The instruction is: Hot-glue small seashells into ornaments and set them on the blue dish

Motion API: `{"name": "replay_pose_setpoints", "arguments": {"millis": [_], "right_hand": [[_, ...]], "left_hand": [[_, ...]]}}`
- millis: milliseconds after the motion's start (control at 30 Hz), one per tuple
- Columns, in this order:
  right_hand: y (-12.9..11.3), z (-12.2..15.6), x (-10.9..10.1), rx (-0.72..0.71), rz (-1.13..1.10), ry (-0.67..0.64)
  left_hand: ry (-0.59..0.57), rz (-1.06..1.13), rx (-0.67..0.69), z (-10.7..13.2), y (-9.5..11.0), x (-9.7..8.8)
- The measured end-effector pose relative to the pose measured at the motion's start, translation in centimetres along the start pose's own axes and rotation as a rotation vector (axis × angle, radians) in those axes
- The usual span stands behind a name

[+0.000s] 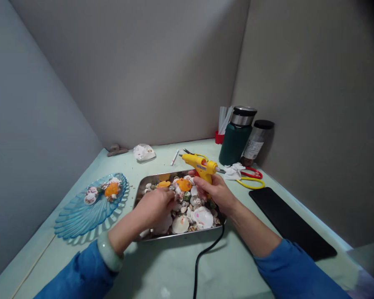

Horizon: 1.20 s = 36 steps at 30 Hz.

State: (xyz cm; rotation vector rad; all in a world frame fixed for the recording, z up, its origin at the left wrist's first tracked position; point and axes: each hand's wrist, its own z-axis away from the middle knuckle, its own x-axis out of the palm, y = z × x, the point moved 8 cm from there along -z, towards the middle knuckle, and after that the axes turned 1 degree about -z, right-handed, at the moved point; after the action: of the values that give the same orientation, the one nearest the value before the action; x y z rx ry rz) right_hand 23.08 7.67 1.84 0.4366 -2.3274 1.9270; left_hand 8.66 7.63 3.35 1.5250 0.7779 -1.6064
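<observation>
A metal tray (177, 237) heaped with seashells stands in front of me. My right hand (216, 192) grips a yellow hot glue gun (197, 163) above the tray's right side, its nozzle pointing left and its black cord (202, 254) trailing down to the front. Over the tray's left half, my left hand (157, 204) is curled down among the shells. Its fingertips are bent together, partly hidden, and I cannot make out what they hold. Near the hands lie an orange scallop shell (184, 185) and a large white shell (203, 218).
To the left, a blue shell-shaped plate (87, 214) bears a cluster of shells (107, 191). A crumpled white wad (143, 152) and a marker (175, 158) lie behind the tray. At right are a green bottle (235, 141), a jar (256, 143), yellow-and-red-handled tools (251, 183) and a black slab (291, 224).
</observation>
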Motion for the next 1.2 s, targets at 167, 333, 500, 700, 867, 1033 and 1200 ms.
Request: {"name": "replay_pose_setpoints", "arguments": {"millis": [167, 333, 500, 700, 867, 1033, 1200], "right_hand": [[-0.1, 0.0, -0.1, -0.010, 0.000, 0.003], [-0.2, 0.0, 0.0, -0.010, -0.015, 0.000], [-0.1, 0.0, 0.0, 0.007, -0.013, -0.003], [0.0, 0.0, 0.1, 0.008, 0.002, -0.002], [0.0, 0.0, 0.0, 0.005, 0.010, 0.000], [0.1, 0.0, -0.1, 0.005, 0.014, -0.004], [0.0, 0.0, -0.1, 0.008, 0.017, -0.001]], "left_hand": [[0.093, -0.007, -0.163, -0.9, -3.8, -1.9], [0.021, -0.042, -0.168, 1.1, -4.3, -1.5], [-0.177, -0.104, -0.099, 3.2, -1.8, 1.4], [-0.136, -0.082, -0.086, 2.6, -0.9, 2.9], [-0.054, 0.005, -0.097, 0.6, -0.8, 1.7], [0.074, 0.087, -0.128, -1.4, -1.2, -1.1], [0.077, 0.071, -0.087, -0.3, -0.3, -1.3]]}}
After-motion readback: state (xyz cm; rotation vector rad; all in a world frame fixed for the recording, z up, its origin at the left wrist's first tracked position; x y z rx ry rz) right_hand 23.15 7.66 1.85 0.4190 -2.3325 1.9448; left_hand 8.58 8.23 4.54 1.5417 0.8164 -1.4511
